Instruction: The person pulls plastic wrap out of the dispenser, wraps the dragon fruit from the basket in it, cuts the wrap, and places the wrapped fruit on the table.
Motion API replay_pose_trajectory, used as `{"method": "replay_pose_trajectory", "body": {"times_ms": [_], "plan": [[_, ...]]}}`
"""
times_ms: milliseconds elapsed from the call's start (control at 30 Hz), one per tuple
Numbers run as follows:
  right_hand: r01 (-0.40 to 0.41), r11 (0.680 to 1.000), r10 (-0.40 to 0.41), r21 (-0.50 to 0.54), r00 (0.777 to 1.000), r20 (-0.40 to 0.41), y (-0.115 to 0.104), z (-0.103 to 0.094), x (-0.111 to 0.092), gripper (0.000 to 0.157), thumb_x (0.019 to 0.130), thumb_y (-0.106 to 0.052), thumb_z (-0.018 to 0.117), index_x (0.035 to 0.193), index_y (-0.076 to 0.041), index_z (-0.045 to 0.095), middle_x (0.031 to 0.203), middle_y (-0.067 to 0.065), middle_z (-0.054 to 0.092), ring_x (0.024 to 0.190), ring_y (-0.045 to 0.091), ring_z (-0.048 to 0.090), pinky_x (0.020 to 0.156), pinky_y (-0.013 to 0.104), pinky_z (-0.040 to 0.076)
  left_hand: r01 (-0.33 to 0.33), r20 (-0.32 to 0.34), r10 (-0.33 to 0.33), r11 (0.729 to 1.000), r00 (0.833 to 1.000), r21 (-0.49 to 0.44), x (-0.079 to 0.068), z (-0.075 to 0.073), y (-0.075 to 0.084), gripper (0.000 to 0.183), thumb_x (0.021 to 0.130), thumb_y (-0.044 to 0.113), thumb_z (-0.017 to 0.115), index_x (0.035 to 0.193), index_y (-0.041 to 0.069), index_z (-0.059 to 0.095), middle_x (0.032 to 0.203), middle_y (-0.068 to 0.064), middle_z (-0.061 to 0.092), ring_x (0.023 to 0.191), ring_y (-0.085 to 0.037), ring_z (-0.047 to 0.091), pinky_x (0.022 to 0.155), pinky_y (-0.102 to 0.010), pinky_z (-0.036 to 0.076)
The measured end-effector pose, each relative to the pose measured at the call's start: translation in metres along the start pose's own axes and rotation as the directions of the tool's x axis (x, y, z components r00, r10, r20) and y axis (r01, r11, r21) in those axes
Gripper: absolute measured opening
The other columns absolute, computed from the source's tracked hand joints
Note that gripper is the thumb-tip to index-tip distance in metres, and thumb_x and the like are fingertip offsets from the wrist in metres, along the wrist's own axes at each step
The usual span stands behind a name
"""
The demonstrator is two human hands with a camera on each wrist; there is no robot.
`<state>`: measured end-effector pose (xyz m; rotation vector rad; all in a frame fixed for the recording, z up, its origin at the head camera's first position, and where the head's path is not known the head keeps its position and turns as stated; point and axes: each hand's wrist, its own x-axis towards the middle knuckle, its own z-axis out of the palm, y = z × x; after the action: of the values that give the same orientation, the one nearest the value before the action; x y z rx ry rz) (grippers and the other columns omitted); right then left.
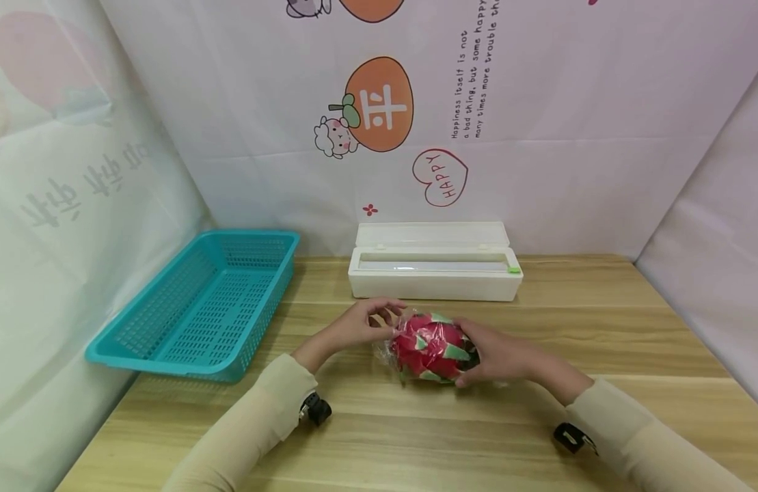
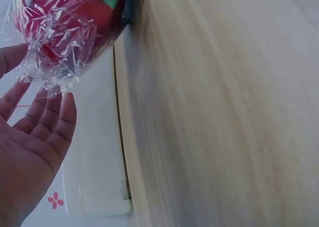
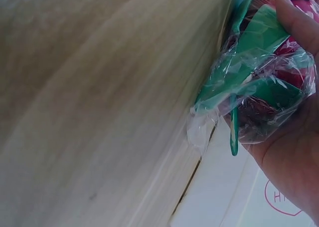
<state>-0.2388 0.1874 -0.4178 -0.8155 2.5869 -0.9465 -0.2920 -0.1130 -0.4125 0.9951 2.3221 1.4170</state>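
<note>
A red dragon fruit [image 1: 429, 345] with green scales, wrapped in clear plastic film [image 2: 60, 52], is held low over the wooden table. My right hand [image 1: 500, 352] grips its right end, with the thumb and fingers bent round it. In the right wrist view, loose film bunches over the green tips near the palm of that hand [image 3: 291, 142]. On the other end, my left hand [image 1: 363, 322] has its fingers loosely bent. The left wrist view shows this hand's fingertips [image 2: 68, 105] at the gathered film, not closed round the fruit.
Behind the fruit stands a long white cling film box [image 1: 437, 285], lid raised, with a roll inside and a green piece at its right end. To the left is a blue-green plastic basket [image 1: 264, 311] with perforated sides. Printed white cloth [image 1: 255, 116] hangs around the table [image 1: 379, 437].
</note>
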Motion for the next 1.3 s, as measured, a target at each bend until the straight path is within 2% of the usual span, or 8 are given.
{"method": "replay_pose_trajectory", "body": {"times_ms": [33,300,433,567,700,933,1100,1300], "plan": [[0.006,1.0,-0.006,0.0,1.0,-0.003,0.0003,0.0004,-0.0001,0.097,0.072,-0.039,0.086,0.146,-0.007,0.031,0.141,0.01,0.045,0.13,0.029,0.042,0.104,0.049,0.038,-0.015,-0.001,0.015,1.0,1.0,-0.002,0.0008,0.0004,-0.0035,0.046,0.086,0.014,0.073,0.13,0.011,0.06,0.117,-0.004,0.061,0.099,-0.02,0.058,0.081,-0.034,0.053],[0.016,1.0,-0.016,0.008,1.0,-0.015,0.002,0.0027,-0.0015,0.098,0.072,-0.037,0.087,0.148,-0.01,0.03,0.142,0.007,0.043,0.13,0.026,0.041,0.105,0.049,0.036,-0.109,-0.003,0.11,0.994,0.994,0.022,-0.0016,0.0045,0.0019,0.043,0.08,0.019,0.082,0.12,0.019,0.068,0.11,0.005,0.063,0.096,-0.019,0.057,0.075,-0.035,0.053],[0.021,1.0,-0.021,0.002,1.0,-0.02,0.001,0.0039,-0.0021,0.098,0.072,-0.037,0.087,0.148,-0.009,0.031,0.142,0.008,0.043,0.13,0.028,0.041,0.105,0.05,0.036,-0.142,-0.022,0.143,0.99,0.99,0.021,-0.0025,0.0063,0.0021,0.028,0.083,0.017,0.079,0.11,0.017,0.071,0.108,0.006,0.064,0.094,-0.017,0.057,0.073,-0.035,0.054],[0.017,1.0,-0.017,-0.015,1.0,-0.026,-0.0001,0.0049,-0.0024,0.099,0.072,-0.037,0.086,0.148,-0.009,0.03,0.143,0.009,0.043,0.131,0.029,0.041,0.105,0.051,0.036,-0.156,-0.026,0.155,0.988,0.988,-0.015,-0.0035,0.0079,0.0033,0.009,0.086,0.013,0.075,0.095,0.011,0.072,0.1,0.002,0.064,0.093,-0.017,0.059,0.072,-0.035,0.056],[0.038,0.999,-0.038,-0.023,0.999,-0.026,-0.001,0.0053,-0.0024,0.098,0.073,-0.037,0.086,0.148,-0.008,0.03,0.143,0.01,0.043,0.132,0.03,0.04,0.105,0.051,0.035,-0.16,-0.019,0.16,0.987,0.987,-0.033,-0.0039,0.0088,0.0051,0.005,0.088,0.012,0.073,0.088,0.008,0.07,0.094,-0.001,0.063,0.09,-0.016,0.059,0.07,-0.035,0.056],[0.057,0.998,-0.058,-0.037,0.998,-0.019,-0.0012,0.0056,-0.0023,0.099,0.074,-0.04,0.084,0.148,-0.007,0.029,0.144,0.012,0.041,0.132,0.032,0.039,0.106,0.052,0.035,-0.149,-0.023,0.148,0.989,0.989,-0.015,-0.0041,0.01,0.0041,0.006,0.089,0.007,0.07,0.085,0.004,0.068,0.092,-0.003,0.062,0.087,-0.013,0.057,0.072,-0.038,0.054],[0.049,0.998,-0.049,-0.032,0.999,-0.017,-0.0024,0.0048,-0.0027,0.099,0.077,-0.05,0.078,0.15,-0.008,0.027,0.147,0.012,0.038,0.134,0.032,0.037,0.105,0.054,0.036,-0.106,-0.031,0.105,0.994,0.994,-0.019,-0.0048,0.01,0.0027,0.007,0.09,0.007,0.069,0.084,0.004,0.068,0.092,-0.002,0.063,0.085,-0.014,0.055,0.07,-0.028,0.05],[0.054,0.998,-0.055,-0.044,0.998,-0.019,-0.0024,0.0057,-0.0017,0.098,0.079,-0.053,0.075,0.151,-0.01,0.026,0.147,0.011,0.038,0.134,0.031,0.038,0.105,0.053,0.036,-0.057,-0.043,0.056,0.998,0.998,-0.041,-0.0059,0.0103,0.0044,0.01,0.09,0.008,0.069,0.08,0.006,0.066,0.087,-0.003,0.063,0.065,-0.012,0.05,0.059,-0.023,0.043]]}}
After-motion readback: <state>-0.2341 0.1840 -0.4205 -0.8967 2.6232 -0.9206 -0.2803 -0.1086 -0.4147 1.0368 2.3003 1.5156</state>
